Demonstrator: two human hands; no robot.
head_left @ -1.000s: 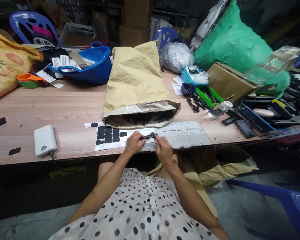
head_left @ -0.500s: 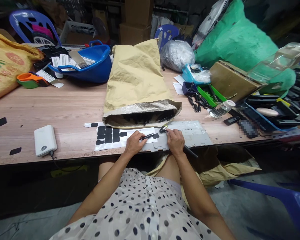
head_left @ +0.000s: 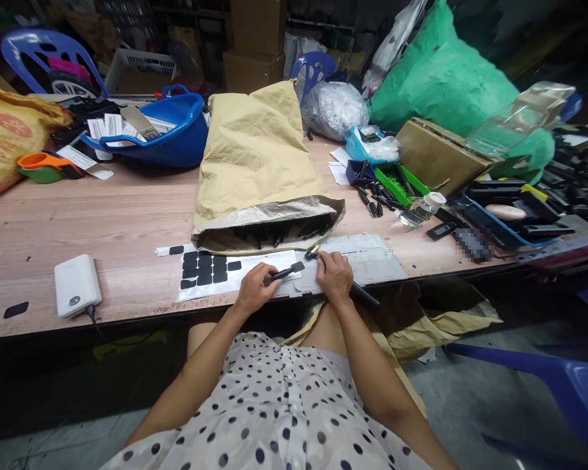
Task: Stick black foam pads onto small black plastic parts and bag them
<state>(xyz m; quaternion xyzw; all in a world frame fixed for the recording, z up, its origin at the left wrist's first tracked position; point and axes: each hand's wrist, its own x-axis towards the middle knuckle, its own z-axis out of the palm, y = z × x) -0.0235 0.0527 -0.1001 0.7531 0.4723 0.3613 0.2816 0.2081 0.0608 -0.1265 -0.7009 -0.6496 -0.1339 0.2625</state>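
My left hand (head_left: pixel 255 287) pinches a slim black pen-shaped part (head_left: pixel 281 274) above the edge of a white sheet. Closed round a small hammer is my right hand (head_left: pixel 335 275). The hammer's head (head_left: pixel 312 252) sticks out past the fingers, near the mouth of a tan paper sack (head_left: pixel 262 156). Its dark handle (head_left: pixel 366 294) slants out below the palm, past the table edge. Between the hands lies a small black patch (head_left: pixel 298 266). Several rounded black pads (head_left: pixel 204 268) are laid in rows on the white sheet (head_left: pixel 245 282). Dark pieces show inside the sack's mouth.
A grey board (head_left: pixel 372 261) lies under the right hand. At left stand a white power bank (head_left: pixel 77 286) with a cable and a blue basin (head_left: pixel 181 140). To the right are a green tray (head_left: pixel 402 186), a clear bottle (head_left: pixel 421 210) and a blue tray (head_left: pixel 490 228) with black parts.
My right hand has moved right, away from the left hand, and the hammer's handle has come into view. My left hand still holds the black part. The whole view has shifted slightly.
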